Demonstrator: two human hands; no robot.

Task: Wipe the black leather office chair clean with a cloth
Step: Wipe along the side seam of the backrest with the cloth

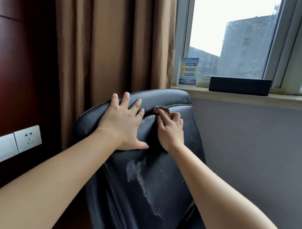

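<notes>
Hands at work: left hand (pixel 124 122) spread flat bracing the black leather chair (pixel 157 173) below the window, right hand (pixel 170 129) pinching a brown cloth (pixel 163 109) into the headrest seam, pale smears below apparently still unwiped.

Hotel-style room or office by a window

Brown curtain (pixel 107 31), dark wood wall panel (pixel 11 48) with socket (pixel 28 138), notice card (pixel 188 71) on the windowsill (pixel 263 97), black leather office chair (pixel 157 173).

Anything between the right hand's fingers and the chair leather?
Yes, head view: a small brown cloth, pinched by the right hand against the black leather office chair.
</notes>
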